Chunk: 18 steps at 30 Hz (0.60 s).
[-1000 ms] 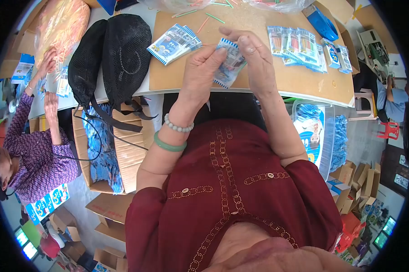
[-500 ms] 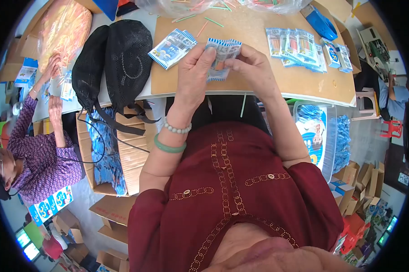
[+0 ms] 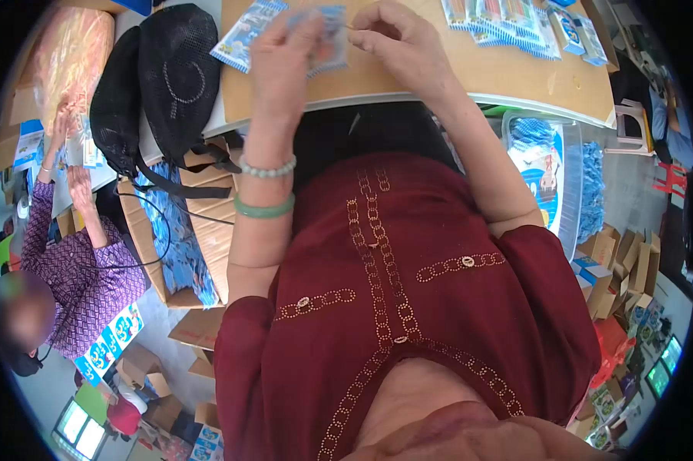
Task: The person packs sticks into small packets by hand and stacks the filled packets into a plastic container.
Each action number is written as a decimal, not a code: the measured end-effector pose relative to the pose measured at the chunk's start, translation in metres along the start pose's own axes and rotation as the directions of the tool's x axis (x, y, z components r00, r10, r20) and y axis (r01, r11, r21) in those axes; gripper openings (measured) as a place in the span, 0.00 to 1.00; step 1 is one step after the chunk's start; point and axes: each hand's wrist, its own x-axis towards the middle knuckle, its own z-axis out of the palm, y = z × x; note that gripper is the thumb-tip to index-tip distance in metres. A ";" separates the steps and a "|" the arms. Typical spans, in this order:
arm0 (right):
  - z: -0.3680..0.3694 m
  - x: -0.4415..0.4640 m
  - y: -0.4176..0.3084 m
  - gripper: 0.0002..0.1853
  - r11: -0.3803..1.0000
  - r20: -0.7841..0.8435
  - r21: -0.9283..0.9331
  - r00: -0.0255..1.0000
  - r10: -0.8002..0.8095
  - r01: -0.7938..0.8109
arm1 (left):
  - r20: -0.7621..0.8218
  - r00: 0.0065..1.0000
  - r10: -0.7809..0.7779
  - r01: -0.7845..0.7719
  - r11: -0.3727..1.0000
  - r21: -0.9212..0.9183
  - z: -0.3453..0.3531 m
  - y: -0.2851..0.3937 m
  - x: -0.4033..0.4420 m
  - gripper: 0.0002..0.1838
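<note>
Pinched in the left hand (image 3: pixel 279 77), a clear plastic packet with blue-and-white print (image 3: pixel 332 48) was held, seemingly one-handed, over the flat tan tabletop (image 3: pixel 507 77), while whether anything was gripped by the right hand (image 3: pixel 409 52) close beside it could not be told.

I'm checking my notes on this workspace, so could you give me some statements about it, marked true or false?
1. The left hand holds a packet. True.
2. The green bangle is on the right arm. False: it is on the left arm.
3. A black mesh bag lies to the left of the left hand. True.
4. The clear plastic bin stands on the table. False: it is below the tabletop.
5. The co-worker's patterned sleeve is purple. True.
</note>
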 end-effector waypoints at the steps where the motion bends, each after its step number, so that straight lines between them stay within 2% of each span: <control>1: 0.002 -0.002 0.000 0.06 0.994 -0.080 -0.074 0.993 -0.082 0.076 | -0.004 1.000 -0.013 0.013 1.000 0.000 -0.010 -0.003 0.003 0.12; 2: 0.004 -0.013 -0.002 0.06 0.995 -0.075 -0.070 0.994 -0.073 0.068 | -0.075 0.997 -0.035 0.031 0.998 -0.052 -0.024 -0.006 0.007 0.12; 3: 0.004 -0.032 -0.008 0.07 0.977 0.209 -0.107 0.965 -0.160 0.185 | -0.147 0.987 -0.058 0.043 0.994 -0.105 -0.035 -0.006 0.009 0.13; 4: 0.006 -0.041 -0.010 0.07 0.944 0.479 -0.108 0.849 -0.224 0.310 | -0.219 0.972 -0.081 0.046 0.986 -0.161 -0.042 -0.008 0.010 0.13; 5: 0.013 -0.044 0.000 0.07 0.944 0.484 -0.107 0.846 -0.225 0.313 | -0.224 0.971 -0.080 0.044 0.986 -0.161 -0.038 -0.002 0.009 0.13; 7: 0.040 -0.059 0.035 0.08 0.795 0.721 -0.467 0.687 0.088 0.388 | -0.212 0.972 -0.098 0.035 0.959 -0.282 -0.015 0.021 0.001 0.11; 8: 0.049 -0.059 0.054 0.08 0.793 0.721 -0.469 0.687 0.089 0.389 | -0.205 0.973 -0.104 0.028 0.940 -0.341 -0.010 0.026 -0.002 0.10; 10: 0.065 -0.051 0.087 0.10 0.627 0.607 -0.697 0.752 0.256 0.349 | -0.171 0.978 -0.117 0.047 0.928 -0.369 -0.015 0.018 -0.003 0.12; 11: 0.072 -0.053 0.096 0.10 0.623 0.606 -0.697 0.756 0.248 0.354 | -0.133 0.982 -0.132 0.070 0.916 -0.394 -0.020 0.012 -0.003 0.14; 14: 0.078 -0.039 0.106 0.11 0.559 0.704 -0.682 0.632 0.326 0.471 | -0.089 0.982 -0.166 0.112 0.895 -0.431 -0.025 0.011 -0.002 0.16; 15: 0.076 -0.033 0.098 0.11 0.543 0.696 -0.690 0.645 0.317 0.478 | -0.098 0.974 -0.206 0.142 0.884 -0.444 -0.026 0.015 -0.004 0.16; 17: 0.079 -0.035 0.080 0.11 0.510 0.757 -0.652 0.519 0.397 0.561 | -0.105 0.966 -0.234 0.163 0.876 -0.454 -0.032 0.019 -0.006 0.16; 18: 0.083 -0.033 0.082 0.11 0.502 0.755 -0.654 0.527 0.390 0.566 | -0.118 0.962 -0.246 0.168 0.876 -0.452 -0.036 0.020 -0.008 0.16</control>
